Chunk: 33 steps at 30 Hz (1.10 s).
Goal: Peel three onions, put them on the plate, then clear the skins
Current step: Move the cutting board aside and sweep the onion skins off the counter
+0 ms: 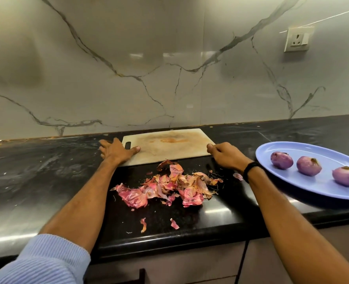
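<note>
Three peeled purple onions (309, 165) sit in a row on a blue plate (304, 187) at the right. A heap of pink-red onion skins (169, 186) lies on the black counter in front of a stained white cutting board (167, 145). My left hand (116, 150) grips the board's left end near its handle slot, thumb on top. My right hand (226, 155) grips the board's right front corner. The board lies near the wall, its front edge just behind the skins.
A few loose skin scraps (143, 224) lie near the black counter's front edge (169, 240). A marble backsplash rises behind the board, with a wall socket (297, 39) at upper right. The plate overhangs the counter's right front part.
</note>
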Each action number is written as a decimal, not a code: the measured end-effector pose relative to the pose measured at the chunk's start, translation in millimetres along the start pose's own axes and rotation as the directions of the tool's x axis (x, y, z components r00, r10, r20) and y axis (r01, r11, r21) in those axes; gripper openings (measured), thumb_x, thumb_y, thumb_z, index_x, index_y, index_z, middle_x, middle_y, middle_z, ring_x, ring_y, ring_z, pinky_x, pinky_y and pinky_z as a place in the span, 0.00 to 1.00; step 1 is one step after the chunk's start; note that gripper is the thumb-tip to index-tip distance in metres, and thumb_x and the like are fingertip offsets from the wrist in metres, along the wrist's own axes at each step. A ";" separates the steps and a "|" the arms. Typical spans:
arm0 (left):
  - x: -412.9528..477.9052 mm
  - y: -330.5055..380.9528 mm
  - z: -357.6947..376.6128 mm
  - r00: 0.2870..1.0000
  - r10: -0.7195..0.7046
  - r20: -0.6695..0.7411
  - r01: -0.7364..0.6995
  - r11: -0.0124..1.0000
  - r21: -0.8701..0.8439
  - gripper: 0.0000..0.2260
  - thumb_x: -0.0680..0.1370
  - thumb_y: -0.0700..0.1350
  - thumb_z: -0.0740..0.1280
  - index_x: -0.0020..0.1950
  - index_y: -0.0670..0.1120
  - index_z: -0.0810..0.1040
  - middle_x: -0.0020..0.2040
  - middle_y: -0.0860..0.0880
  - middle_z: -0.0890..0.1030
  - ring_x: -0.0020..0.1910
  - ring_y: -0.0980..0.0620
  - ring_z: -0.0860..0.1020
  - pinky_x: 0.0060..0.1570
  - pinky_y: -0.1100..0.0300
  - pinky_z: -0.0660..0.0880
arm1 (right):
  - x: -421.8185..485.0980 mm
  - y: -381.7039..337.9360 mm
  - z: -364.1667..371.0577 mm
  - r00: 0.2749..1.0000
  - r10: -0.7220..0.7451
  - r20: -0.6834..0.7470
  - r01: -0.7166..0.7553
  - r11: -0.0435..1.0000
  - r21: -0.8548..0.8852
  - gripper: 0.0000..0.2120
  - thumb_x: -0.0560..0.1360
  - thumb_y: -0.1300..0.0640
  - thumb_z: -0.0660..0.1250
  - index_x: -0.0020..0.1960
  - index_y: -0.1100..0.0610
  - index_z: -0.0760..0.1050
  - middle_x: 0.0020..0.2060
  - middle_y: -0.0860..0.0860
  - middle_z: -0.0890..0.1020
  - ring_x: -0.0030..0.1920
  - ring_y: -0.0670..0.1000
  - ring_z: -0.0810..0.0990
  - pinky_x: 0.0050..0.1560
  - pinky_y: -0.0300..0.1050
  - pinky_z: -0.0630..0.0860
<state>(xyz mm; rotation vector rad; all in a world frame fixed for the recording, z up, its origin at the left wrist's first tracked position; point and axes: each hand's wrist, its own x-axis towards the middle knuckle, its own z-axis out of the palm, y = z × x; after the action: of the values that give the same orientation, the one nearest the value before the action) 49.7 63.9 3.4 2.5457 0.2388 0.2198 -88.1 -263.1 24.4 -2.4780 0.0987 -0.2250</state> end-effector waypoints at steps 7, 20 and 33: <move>-51.8 -15.8 -44.0 0.969 -0.222 -0.106 0.116 0.793 -0.598 0.27 0.81 0.60 0.62 0.67 0.39 0.77 0.70 0.36 0.74 0.70 0.36 0.71 0.70 0.41 0.68 | -68.3 -16.1 9.3 0.998 0.067 0.007 -0.067 0.976 0.209 0.37 0.78 0.32 0.43 0.68 0.57 0.72 0.63 0.58 0.77 0.60 0.56 0.74 0.61 0.48 0.67; -185.8 10.0 -11.0 0.921 0.390 0.027 -0.318 0.788 -0.528 0.39 0.76 0.77 0.43 0.77 0.56 0.68 0.76 0.47 0.70 0.73 0.47 0.70 0.74 0.39 0.65 | -67.8 -89.4 51.6 0.914 -0.191 0.357 0.174 0.982 0.079 0.41 0.77 0.29 0.42 0.67 0.60 0.73 0.64 0.59 0.76 0.64 0.60 0.74 0.62 0.52 0.69; -190.8 34.6 -6.1 0.935 0.327 0.137 -0.179 0.770 -0.612 0.46 0.70 0.82 0.41 0.57 0.52 0.85 0.61 0.45 0.83 0.61 0.47 0.80 0.69 0.46 0.71 | -87.4 -63.5 45.4 0.989 -0.145 -0.022 0.141 0.901 0.410 0.38 0.77 0.31 0.46 0.55 0.62 0.79 0.52 0.60 0.82 0.53 0.59 0.80 0.58 0.51 0.74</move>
<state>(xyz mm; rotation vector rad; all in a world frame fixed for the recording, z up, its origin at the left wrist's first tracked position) -132.5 -2.6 7.5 1.9366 -0.2470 0.0704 -164.5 -174.7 15.7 -2.0644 -0.1257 -0.2672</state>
